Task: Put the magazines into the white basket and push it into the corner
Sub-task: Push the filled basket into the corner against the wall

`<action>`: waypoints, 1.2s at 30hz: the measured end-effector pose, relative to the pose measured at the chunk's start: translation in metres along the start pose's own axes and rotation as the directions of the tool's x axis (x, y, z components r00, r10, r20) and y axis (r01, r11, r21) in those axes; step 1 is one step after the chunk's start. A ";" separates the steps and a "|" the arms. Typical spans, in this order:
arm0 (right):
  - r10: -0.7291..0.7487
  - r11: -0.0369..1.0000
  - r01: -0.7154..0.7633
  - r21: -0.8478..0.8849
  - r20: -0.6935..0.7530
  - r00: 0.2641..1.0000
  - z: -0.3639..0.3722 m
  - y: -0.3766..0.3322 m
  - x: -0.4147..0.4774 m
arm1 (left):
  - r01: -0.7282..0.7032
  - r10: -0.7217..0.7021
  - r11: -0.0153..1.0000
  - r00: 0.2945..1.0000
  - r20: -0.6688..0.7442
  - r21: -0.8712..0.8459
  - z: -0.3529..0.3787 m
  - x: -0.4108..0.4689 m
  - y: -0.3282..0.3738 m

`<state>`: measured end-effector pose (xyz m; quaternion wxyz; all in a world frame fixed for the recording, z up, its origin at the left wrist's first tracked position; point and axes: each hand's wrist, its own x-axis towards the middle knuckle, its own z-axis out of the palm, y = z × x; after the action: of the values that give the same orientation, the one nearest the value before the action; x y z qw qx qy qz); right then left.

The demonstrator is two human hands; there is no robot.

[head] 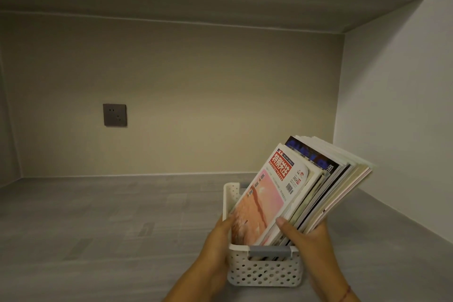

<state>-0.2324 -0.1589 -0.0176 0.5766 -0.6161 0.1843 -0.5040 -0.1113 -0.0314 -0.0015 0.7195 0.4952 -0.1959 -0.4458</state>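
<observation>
Magazines (304,193) standing in the white basket (264,272), both hands on them.

Head view: the basket sits on the grey surface (98,228) at about 5 o'clock, the stack fanned and leaning toward 2 o'clock. Left hand (218,243) steadies the pink cover and basket edge; right hand (308,240) clasps the stack's lower right. Glossy, floppy and probably heavy together, so pushing low on the basket walls looks safest. The corner lies toward 2 o'clock.
</observation>
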 end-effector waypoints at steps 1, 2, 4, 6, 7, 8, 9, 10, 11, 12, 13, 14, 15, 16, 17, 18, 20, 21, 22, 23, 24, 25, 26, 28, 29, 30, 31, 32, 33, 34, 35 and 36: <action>0.006 1.000 -0.006 -0.007 -0.012 1.000 -0.001 0.002 0.001 | 0.004 -0.004 1.000 1.000 -0.004 -0.007 -0.002 0.002 -0.001; 0.013 1.000 -0.013 -0.012 -0.018 1.000 -0.001 0.003 0.002 | 0.006 -0.006 1.000 1.000 -0.006 -0.006 -0.002 0.003 -0.001; 0.030 0.999 -0.031 -0.016 -0.019 0.999 -0.006 0.004 0.007 | -0.005 0.005 1.000 1.000 -0.015 0.005 -0.001 0.007 -0.003; 0.055 0.998 -0.055 -0.017 -0.012 0.998 -0.012 0.004 0.013 | -0.010 0.010 1.000 1.000 -0.021 -0.004 0.004 0.010 -0.005; 0.069 0.997 -0.070 -0.023 -0.009 0.998 -0.017 0.003 0.016 | -0.005 0.004 1.000 1.000 -0.019 -0.011 0.007 0.012 -0.006; 0.080 0.996 -0.081 -0.030 -0.008 0.997 -0.022 0.002 0.019 | 0.003 -0.003 1.000 1.000 -0.016 -0.018 0.012 0.014 -0.006; 0.089 0.995 -0.090 -0.032 -0.007 0.996 -0.027 0.002 0.022 | 0.009 -0.009 1.000 1.000 -0.011 -0.024 0.016 0.017 -0.008; 0.096 0.995 -0.096 -0.035 -0.005 0.995 -0.032 0.002 0.025 | 0.012 -0.012 1.000 1.000 -0.002 -0.026 0.020 0.021 -0.009; 0.102 0.994 -0.102 -0.039 -0.006 0.995 -0.037 0.002 0.028 | 0.014 -0.013 1.000 1.000 0.007 -0.027 0.024 0.025 -0.011; 0.106 0.993 -0.106 -0.046 -0.008 0.994 -0.043 0.001 0.030 | 0.015 -0.015 0.999 1.000 0.018 -0.029 0.029 0.028 -0.013; 0.109 0.993 -0.109 -0.052 -0.010 0.994 -0.048 0.000 0.032 | 0.016 -0.015 0.999 0.999 0.033 -0.030 0.033 0.032 -0.015; 0.110 0.992 -0.111 -0.057 -0.008 0.994 -0.053 -0.002 0.034 | 0.020 -0.018 0.999 0.999 0.050 -0.030 0.038 0.035 -0.017; 0.110 0.992 -0.110 -0.058 -0.006 0.994 -0.059 -0.003 0.036 | 0.026 -0.024 0.999 0.998 0.065 -0.032 0.043 0.039 -0.020; 0.106 0.993 -0.106 -0.058 -0.007 0.994 -0.065 -0.005 0.039 | 0.030 -0.027 0.999 0.997 0.078 -0.033 0.049 0.043 -0.024; 0.101 0.993 -0.101 -0.059 -0.009 0.995 -0.071 -0.006 0.041 | 0.029 -0.026 0.999 0.996 0.090 -0.028 0.054 0.048 -0.027; 0.097 0.993 -0.097 -0.064 -0.008 0.995 -0.077 -0.008 0.043 | 0.028 -0.026 0.999 0.994 0.106 -0.021 0.061 0.052 -0.030; 0.091 0.993 -0.091 -0.075 -0.003 0.996 -0.091 -0.012 0.048 | 0.030 -0.028 1.000 0.989 0.145 -0.008 0.073 0.060 -0.037; 0.092 0.993 -0.091 -0.076 -0.003 0.996 -0.099 -0.014 0.051 | 0.033 -0.032 0.999 0.986 0.164 -0.002 0.080 0.065 -0.041; 0.092 0.993 -0.092 -0.078 -0.003 0.996 -0.106 -0.016 0.053 | 0.036 -0.036 0.999 0.983 0.182 0.004 0.088 0.069 -0.045; 0.090 0.993 -0.090 -0.081 -0.004 0.996 -0.114 -0.017 0.055 | 0.036 -0.038 0.999 0.980 0.193 0.013 0.095 0.073 -0.049; 0.090 0.992 -0.090 -0.086 -0.005 0.996 -0.122 -0.018 0.057 | 0.030 -0.034 0.999 0.980 0.194 0.023 0.102 0.077 -0.053; 0.090 0.992 -0.090 -0.091 -0.009 0.996 -0.130 -0.020 0.059 | 0.018 -0.024 0.999 0.982 0.189 0.031 0.110 0.081 -0.058; 0.090 0.991 -0.091 -0.095 -0.012 0.996 -0.138 -0.021 0.062 | 0.003 -0.011 0.999 0.982 0.188 0.039 0.117 0.086 -0.062; 0.091 0.991 -0.092 -0.098 -0.015 0.996 -0.154 -0.022 0.068 | -0.010 0.000 0.999 0.980 0.197 0.051 0.133 0.094 -0.071; 0.092 0.991 -0.093 -0.099 -0.015 0.996 -0.162 -0.023 0.071 | -0.009 -0.002 0.999 0.980 0.199 0.052 0.142 0.098 -0.075; 0.091 0.990 -0.091 -0.103 -0.012 0.996 -0.170 -0.025 0.074 | -0.015 0.006 0.999 0.979 0.204 0.044 0.150 0.102 -0.079; 0.088 0.990 -0.089 -0.106 -0.012 0.996 -0.178 -0.025 0.077 | -0.026 0.020 0.999 0.979 0.202 0.024 0.157 0.107 -0.084; 0.084 0.990 -0.085 -0.109 -0.013 0.996 -0.186 -0.026 0.081 | -0.034 0.032 0.999 0.981 0.191 0.008 0.165 0.112 -0.088; 0.082 0.990 -0.083 -0.110 -0.016 0.996 -0.194 -0.026 0.084 | -0.035 0.034 0.999 0.982 0.183 0.002 0.172 0.117 -0.092; 0.085 0.990 -0.087 -0.112 -0.022 0.996 -0.202 -0.026 0.087 | -0.039 0.037 0.999 0.983 0.180 0.010 0.179 0.123 -0.097; 0.084 0.990 -0.085 -0.109 -0.021 0.996 -0.208 -0.027 0.090 | -0.039 0.032 0.999 0.982 0.185 0.031 0.186 0.129 -0.101; 0.081 0.991 -0.083 -0.107 -0.018 0.997 -0.215 -0.028 0.094 | -0.037 0.027 0.998 0.981 0.191 0.049 0.193 0.134 -0.105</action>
<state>-0.3821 -0.3402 0.0080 0.5616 -0.6348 0.2401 -0.4733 -0.2275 -0.2586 -0.0328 0.6912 0.4659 -0.2834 -0.4742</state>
